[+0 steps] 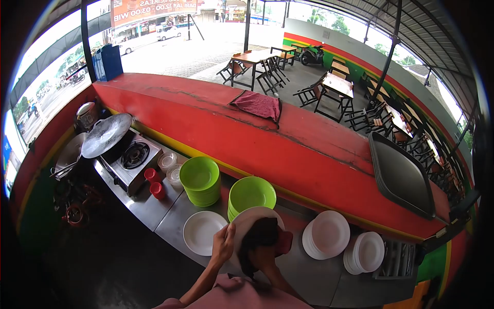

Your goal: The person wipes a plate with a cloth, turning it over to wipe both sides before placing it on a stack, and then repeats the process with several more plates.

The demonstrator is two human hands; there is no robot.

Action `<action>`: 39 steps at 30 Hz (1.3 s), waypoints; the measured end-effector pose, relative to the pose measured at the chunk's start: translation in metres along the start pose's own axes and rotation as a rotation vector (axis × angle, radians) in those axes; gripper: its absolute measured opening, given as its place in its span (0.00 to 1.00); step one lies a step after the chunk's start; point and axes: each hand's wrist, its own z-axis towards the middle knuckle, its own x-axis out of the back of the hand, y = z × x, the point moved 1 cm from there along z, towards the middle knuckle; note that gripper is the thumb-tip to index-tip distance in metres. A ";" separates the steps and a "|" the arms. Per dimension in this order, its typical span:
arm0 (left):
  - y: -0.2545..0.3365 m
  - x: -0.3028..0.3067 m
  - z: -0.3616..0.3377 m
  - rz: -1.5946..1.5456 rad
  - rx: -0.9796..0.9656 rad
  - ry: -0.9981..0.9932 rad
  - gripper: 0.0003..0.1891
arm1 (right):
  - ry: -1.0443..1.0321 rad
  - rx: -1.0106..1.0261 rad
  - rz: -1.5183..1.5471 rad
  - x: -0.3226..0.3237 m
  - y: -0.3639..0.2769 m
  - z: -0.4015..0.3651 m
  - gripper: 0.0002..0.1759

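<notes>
My left hand [223, 245] is closed on the left rim of a white plate [248, 218], which is tilted up in front of my body. A dark cloth [261, 233] with a red part at its right side lies bunched against the plate's face. My right hand [263, 257] grips this cloth from below, its fingers partly hidden by the folds. Just left of the held plate, another white plate [205, 233] rests on the metal counter [309, 280]. Behind them stand two stacks of green bowls, one at the left [199, 175] and one nearer [253, 194].
To the right are two stacks of white plates [329, 234] [368, 252] and a cutlery tray [396, 260]. Left are red cups [157, 190], clear containers [174, 175], a stove [135, 157] and a wok [107, 135]. The red ledge [195, 108] holds a cloth [256, 105] and dark trays [404, 172].
</notes>
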 end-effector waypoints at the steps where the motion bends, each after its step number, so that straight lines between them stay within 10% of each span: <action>1: 0.000 0.002 0.001 -0.001 -0.014 0.025 0.24 | -0.002 0.011 -0.009 0.001 -0.002 -0.001 0.17; 15: -0.011 0.004 -0.002 -0.198 -0.059 0.061 0.25 | -0.494 0.280 -0.080 -0.010 -0.039 -0.011 0.15; 18: -0.003 0.011 -0.007 -0.193 0.054 -0.007 0.25 | -0.018 0.456 0.051 0.000 -0.052 0.006 0.20; 27: -0.004 0.010 -0.023 -0.177 -0.009 0.124 0.25 | -0.239 0.075 -0.112 0.007 -0.012 0.009 0.23; 39: 0.004 0.016 -0.015 -0.289 -0.111 0.311 0.23 | -0.055 0.385 0.094 0.012 -0.052 -0.014 0.22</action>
